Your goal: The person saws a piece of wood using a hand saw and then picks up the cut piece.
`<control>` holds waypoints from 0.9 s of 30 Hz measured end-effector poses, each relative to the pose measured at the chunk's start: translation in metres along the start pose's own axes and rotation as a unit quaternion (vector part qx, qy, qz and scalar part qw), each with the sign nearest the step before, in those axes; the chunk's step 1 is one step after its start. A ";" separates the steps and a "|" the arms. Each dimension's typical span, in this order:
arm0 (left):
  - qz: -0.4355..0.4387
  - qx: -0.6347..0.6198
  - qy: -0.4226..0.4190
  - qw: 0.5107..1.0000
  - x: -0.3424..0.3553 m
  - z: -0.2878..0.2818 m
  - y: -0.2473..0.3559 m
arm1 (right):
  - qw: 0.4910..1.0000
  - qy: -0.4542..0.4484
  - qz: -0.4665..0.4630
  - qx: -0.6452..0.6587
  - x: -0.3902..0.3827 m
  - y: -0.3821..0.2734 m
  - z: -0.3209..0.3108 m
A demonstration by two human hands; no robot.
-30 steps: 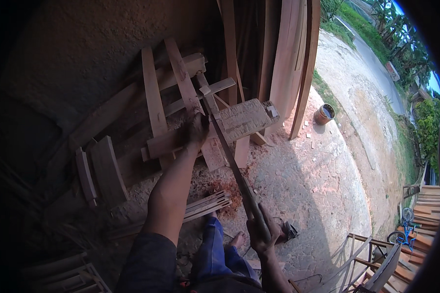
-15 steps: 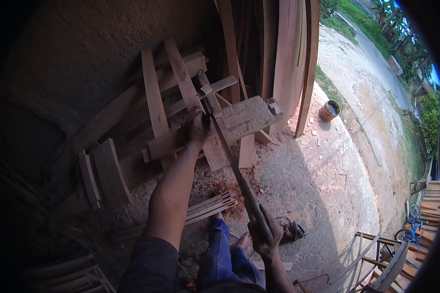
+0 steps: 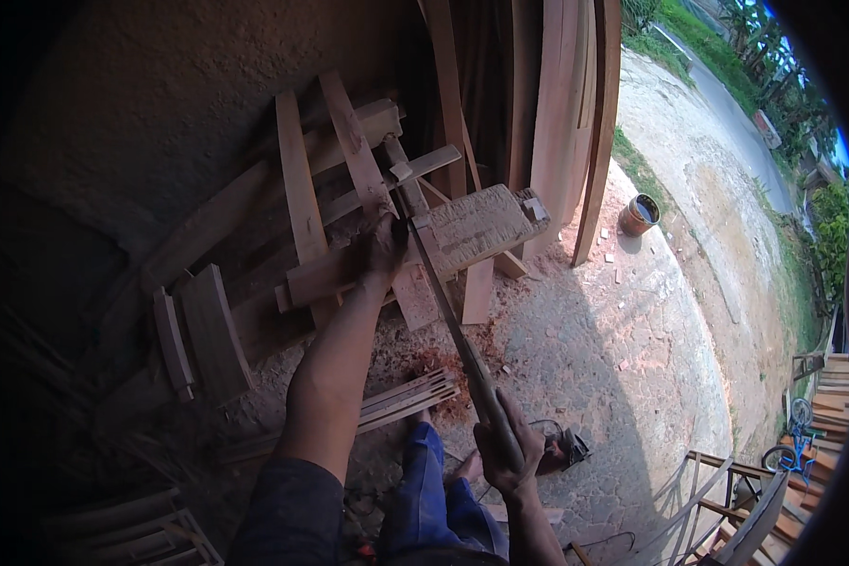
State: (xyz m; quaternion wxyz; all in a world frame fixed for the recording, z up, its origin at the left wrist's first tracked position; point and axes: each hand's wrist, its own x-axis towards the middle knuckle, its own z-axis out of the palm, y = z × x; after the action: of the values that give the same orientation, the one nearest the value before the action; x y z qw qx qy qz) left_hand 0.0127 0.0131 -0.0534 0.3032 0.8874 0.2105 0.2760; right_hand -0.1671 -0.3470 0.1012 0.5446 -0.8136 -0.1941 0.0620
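Observation:
My right hand point(image 3: 509, 445) is wrapped round the wooden handle of a long, narrow tool that looks like a handsaw point(image 3: 451, 325), seen nearly edge-on. Its dark blade slants away from me to the timber. There, my left hand point(image 3: 385, 247) presses down with bent fingers on a wooden beam point(image 3: 325, 275), right beside the blade's far end. Shadow hides part of those fingers. A thick, rough-topped wooden block point(image 3: 472, 226) lies just right of the blade. Under and beyond my left hand, a plank point(image 3: 351, 137) slopes away over the stacked pieces.
Tall boards point(image 3: 561, 123) lean at the back. A bucket point(image 3: 639, 215) stands on the sunlit ground at right. Near my feet are grooved strips point(image 3: 410, 396) and a dark power tool point(image 3: 564, 448) with a cord. Wooden frames point(image 3: 755, 509) stand at lower right, near a blue bicycle point(image 3: 797, 448).
My right hand has slid slightly away from me with the handsaw. My left hand stays on the beam.

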 end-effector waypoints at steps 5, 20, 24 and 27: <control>0.046 0.045 0.022 0.998 0.003 -0.003 0.000 | 0.999 0.013 -0.043 -0.023 -0.006 0.007 -0.008; 0.003 0.079 0.007 0.997 0.002 -0.013 0.008 | 0.998 0.008 -0.028 -0.047 -0.025 0.000 -0.019; 0.021 0.135 -0.007 0.991 0.000 -0.016 0.026 | 1.000 -0.006 0.011 0.013 0.031 -0.004 0.003; 0.020 0.173 -0.001 0.985 0.003 -0.017 0.022 | 0.998 -0.001 0.019 0.063 0.062 0.002 0.026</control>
State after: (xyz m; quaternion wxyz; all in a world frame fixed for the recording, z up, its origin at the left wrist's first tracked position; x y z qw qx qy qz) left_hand 0.0091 0.0060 -0.0272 0.1396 0.9309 0.2371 0.2402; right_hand -0.1177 -0.3016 0.0964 0.5936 -0.7809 -0.1748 0.0854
